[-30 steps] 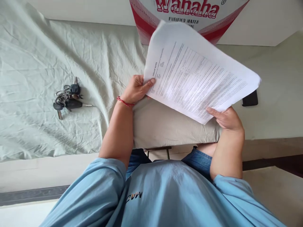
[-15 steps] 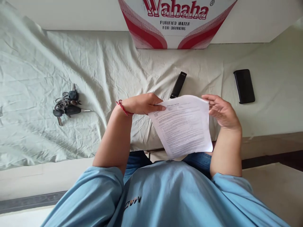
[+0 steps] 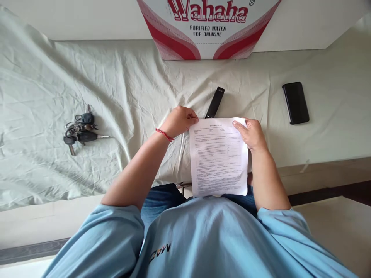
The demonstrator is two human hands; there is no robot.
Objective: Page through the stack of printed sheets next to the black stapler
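Pale green cloth (image 3: 43, 96), creased all over, covers the bench in front of you, and at your far left a bunch of keys (image 3: 79, 129) lies on it, well apart from your arms. Moving right, your left hand (image 3: 179, 120), with a red thread at the wrist, is curled closed at the top left corner of the printed sheets (image 3: 219, 156), pinching that corner between thumb and fingers. Those sheets lie upright before you, their upper part on the cloth and their lower edge reaching past the bench edge toward your blue shirt. Just beyond their top edge, between your two hands, a slim black device (image 3: 215, 102) rests at a slant on the cloth; behind it stands a red and white box (image 3: 207, 29) printed "Wahaha purified water for drinking". Your right hand (image 3: 252, 133) grips the top right corner, fingers lying on the page, loosely bent. Further right, a black phone (image 3: 295, 102) lies face up on the cloth, well clear of that hand
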